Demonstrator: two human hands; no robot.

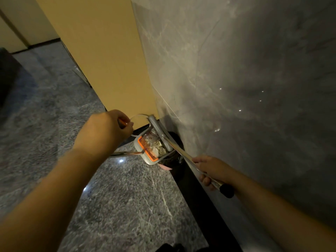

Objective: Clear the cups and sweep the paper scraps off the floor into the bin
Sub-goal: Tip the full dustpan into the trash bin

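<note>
The left hand (104,129), at about nine o'clock from the dustpan (151,149), is clenched around the orange-tipped top of the dustpan's handle. The right hand (211,172), at four o'clock, grips the broom (179,150) near the dark cap of its metal pole, fingers wrapped round it. The dustpan hangs over the dark bin (171,159) at the foot of the grey stone wall (245,88), and in it lie the paper scraps (157,145), pale and crumpled, with the broom head touching them. The scraps look light and soft, likely to flutter or cling, so they are best pushed by the bristles, not pinched. The dustpan looks stiff and light; its long handle gives the steadiest hold for tipping.
</note>
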